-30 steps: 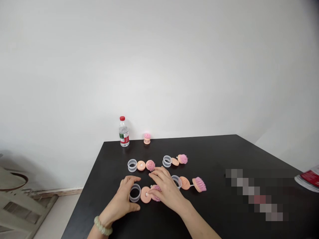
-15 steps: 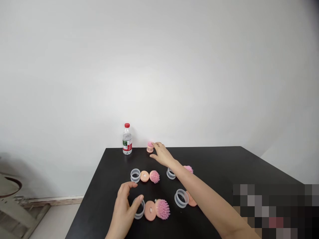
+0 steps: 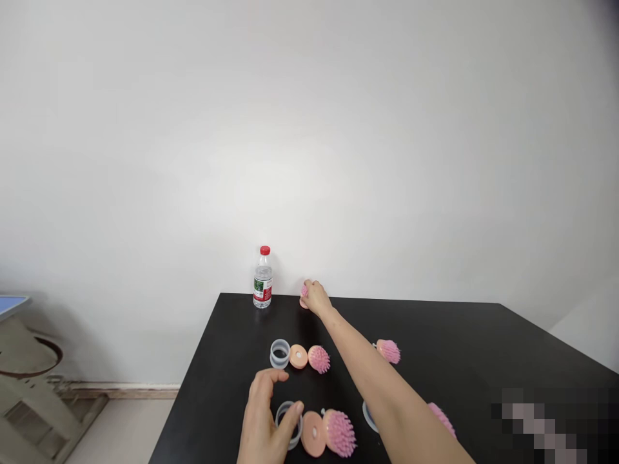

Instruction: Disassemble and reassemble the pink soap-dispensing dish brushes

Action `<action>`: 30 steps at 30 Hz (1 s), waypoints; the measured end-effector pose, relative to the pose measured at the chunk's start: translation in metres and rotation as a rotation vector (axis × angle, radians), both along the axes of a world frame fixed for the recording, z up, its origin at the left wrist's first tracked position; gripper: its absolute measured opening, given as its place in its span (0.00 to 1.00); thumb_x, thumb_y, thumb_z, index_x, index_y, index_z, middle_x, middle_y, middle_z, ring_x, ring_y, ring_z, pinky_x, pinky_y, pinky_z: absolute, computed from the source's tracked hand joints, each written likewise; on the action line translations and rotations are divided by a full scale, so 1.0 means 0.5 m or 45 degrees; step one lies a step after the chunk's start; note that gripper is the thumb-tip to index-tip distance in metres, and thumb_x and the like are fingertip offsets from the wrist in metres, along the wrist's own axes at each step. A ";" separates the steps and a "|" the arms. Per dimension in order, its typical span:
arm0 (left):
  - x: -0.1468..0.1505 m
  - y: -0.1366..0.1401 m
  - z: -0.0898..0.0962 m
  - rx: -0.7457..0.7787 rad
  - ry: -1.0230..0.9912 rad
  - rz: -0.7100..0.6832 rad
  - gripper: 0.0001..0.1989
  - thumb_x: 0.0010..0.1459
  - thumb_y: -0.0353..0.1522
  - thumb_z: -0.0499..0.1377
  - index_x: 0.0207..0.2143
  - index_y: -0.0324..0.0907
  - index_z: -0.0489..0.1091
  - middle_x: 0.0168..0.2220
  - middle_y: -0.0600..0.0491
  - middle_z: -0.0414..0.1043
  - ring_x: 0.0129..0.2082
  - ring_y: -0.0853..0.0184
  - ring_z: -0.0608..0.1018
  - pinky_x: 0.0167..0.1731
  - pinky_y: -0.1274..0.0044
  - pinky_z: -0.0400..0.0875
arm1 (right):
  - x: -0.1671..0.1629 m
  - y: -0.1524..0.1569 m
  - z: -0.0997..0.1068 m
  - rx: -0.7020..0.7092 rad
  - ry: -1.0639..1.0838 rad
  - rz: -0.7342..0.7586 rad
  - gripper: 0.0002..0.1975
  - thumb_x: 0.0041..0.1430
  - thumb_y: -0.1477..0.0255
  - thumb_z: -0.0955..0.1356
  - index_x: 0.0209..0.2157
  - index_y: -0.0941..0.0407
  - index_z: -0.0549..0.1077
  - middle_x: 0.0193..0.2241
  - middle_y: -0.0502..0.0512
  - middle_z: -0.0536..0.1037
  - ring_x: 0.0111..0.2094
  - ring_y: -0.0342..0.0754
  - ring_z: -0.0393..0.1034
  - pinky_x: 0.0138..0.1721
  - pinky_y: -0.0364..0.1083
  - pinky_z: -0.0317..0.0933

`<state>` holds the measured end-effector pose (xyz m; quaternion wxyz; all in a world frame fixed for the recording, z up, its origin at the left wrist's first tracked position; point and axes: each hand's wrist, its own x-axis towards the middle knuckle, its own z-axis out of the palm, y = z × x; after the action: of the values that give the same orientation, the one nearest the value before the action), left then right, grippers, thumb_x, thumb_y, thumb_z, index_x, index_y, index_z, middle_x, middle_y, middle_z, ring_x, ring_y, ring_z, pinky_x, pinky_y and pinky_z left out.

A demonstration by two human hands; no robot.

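Note:
At the far edge of the black table, my right hand [image 3: 318, 299] has its fingers round a small pink bristled scrub brush [image 3: 304, 292], which they partly hide. My left hand [image 3: 265, 415] is open at the near side, thumb and fingers apart. Its thumb overlaps a clear plastic ring [image 3: 296, 438] in the view; I cannot tell whether they touch. Right of that ring lie a flat peach disc [image 3: 313, 434] and a brush head with pink bristles [image 3: 341, 433]. A second row behind has another clear ring [image 3: 280, 354], a peach disc [image 3: 298, 356] and a pink brush head [image 3: 320, 359].
A water bottle with a red cap [image 3: 262, 283] stands at the back left of the black table [image 3: 411, 328], near the white wall. Beyond my right forearm lie more pink brush heads [image 3: 389, 351] and a partly hidden clear ring [image 3: 370, 417]. Blue-topped furniture [image 3: 29, 348] stands at left.
My right hand has closed round the far brush, where its fingers were spread beside it before. My left hand keeps its open shape. The table contents appear lower and farther right in view.

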<state>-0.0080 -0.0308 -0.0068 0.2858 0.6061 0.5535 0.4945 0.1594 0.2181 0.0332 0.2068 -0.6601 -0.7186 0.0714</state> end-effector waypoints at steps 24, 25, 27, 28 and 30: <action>0.005 -0.009 0.045 0.110 0.069 -0.173 0.15 0.48 0.38 0.69 0.38 0.47 0.71 0.36 0.54 0.77 0.35 0.59 0.80 0.34 0.71 0.75 | 0.009 -0.484 -0.016 0.131 0.993 0.527 0.26 0.43 0.68 0.76 0.47 0.52 0.71 0.42 0.54 0.76 0.41 0.53 0.73 0.42 0.48 0.68; 0.004 -0.009 0.041 0.152 0.110 -0.172 0.15 0.49 0.38 0.69 0.39 0.47 0.71 0.37 0.54 0.77 0.36 0.58 0.80 0.35 0.71 0.75 | 0.014 -0.485 -0.015 0.128 0.971 0.527 0.26 0.44 0.68 0.76 0.47 0.52 0.71 0.42 0.54 0.77 0.41 0.53 0.73 0.42 0.48 0.68; 0.004 -0.009 0.034 0.229 0.175 -0.170 0.15 0.49 0.37 0.69 0.39 0.48 0.70 0.39 0.53 0.77 0.38 0.58 0.80 0.37 0.71 0.75 | 0.022 -0.489 -0.015 0.111 0.940 0.518 0.25 0.44 0.70 0.76 0.46 0.53 0.71 0.41 0.54 0.78 0.40 0.53 0.74 0.42 0.48 0.68; 0.005 -0.009 0.030 0.253 0.202 -0.172 0.16 0.50 0.37 0.68 0.40 0.48 0.70 0.40 0.53 0.77 0.39 0.58 0.80 0.38 0.71 0.75 | 0.025 -0.492 -0.015 0.100 0.932 0.509 0.24 0.43 0.71 0.75 0.45 0.53 0.71 0.41 0.54 0.78 0.40 0.53 0.74 0.41 0.48 0.68; 0.006 -0.011 0.027 0.268 0.241 -0.190 0.15 0.51 0.36 0.68 0.41 0.48 0.70 0.40 0.54 0.77 0.39 0.59 0.80 0.38 0.72 0.75 | 0.029 -0.496 -0.016 0.092 0.919 0.493 0.26 0.42 0.74 0.74 0.46 0.53 0.71 0.42 0.54 0.78 0.40 0.53 0.74 0.41 0.48 0.68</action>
<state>-0.0047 -0.0365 0.0065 0.2032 0.7162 0.4764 0.4678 0.1739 -0.0298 0.0251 0.4514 -0.4376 -0.7129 0.3107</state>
